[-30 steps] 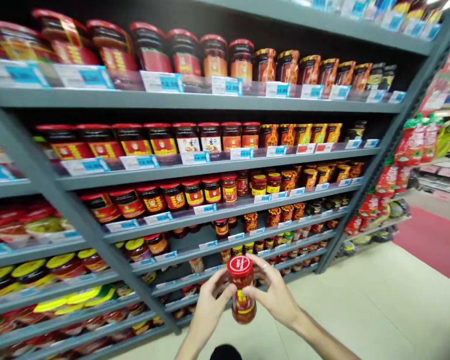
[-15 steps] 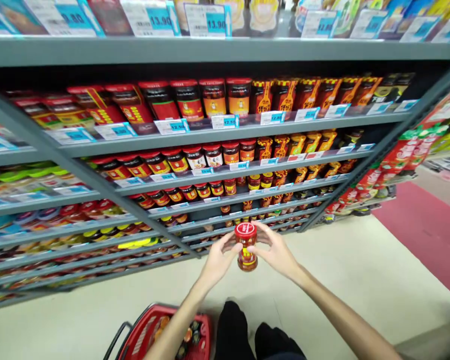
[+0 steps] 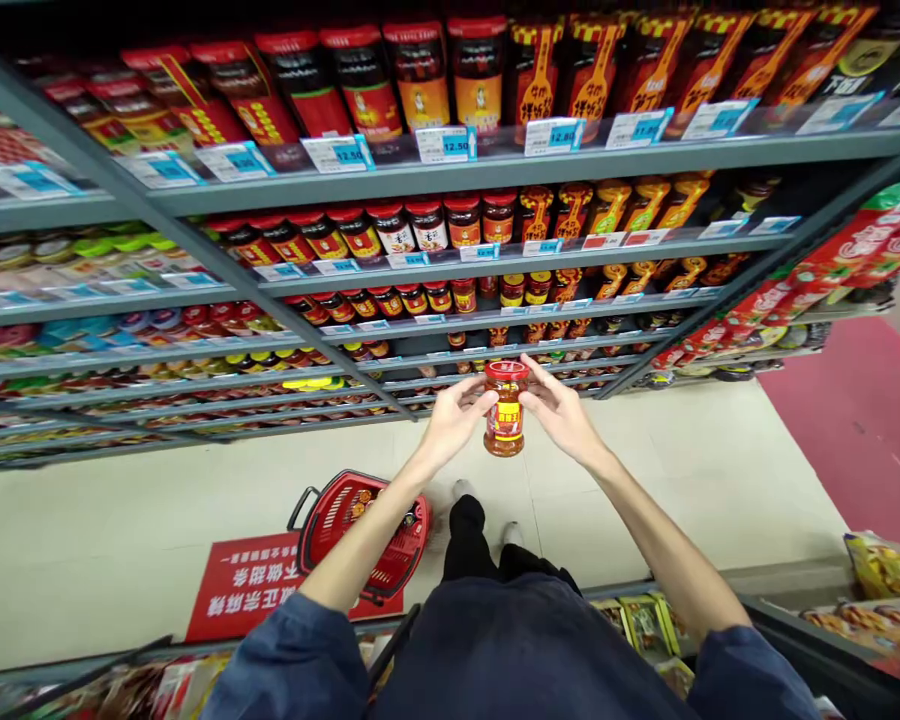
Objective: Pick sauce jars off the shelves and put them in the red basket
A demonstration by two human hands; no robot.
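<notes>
A grey metal shelving unit (image 3: pixel 495 170), packed with jars and priced by labels along its shelf edges, rises beyond the glass jar of red sauce (image 3: pixel 505 420). A pink floor mat (image 3: pixel 855 430) is laid to the right of the jar. Below it in view, a red shopping basket (image 3: pixel 420 525) is set on the floor, and a red floor sign (image 3: pixel 270 590) is seen further down and to the left. The jar is held in the air between the left hand (image 3: pixel 454 420) and the right hand (image 3: pixel 562 415), each half-closed around its upper part. Its long axis is kept nearly upright, with the red lid (image 3: pixel 506 369) pointing up.
</notes>
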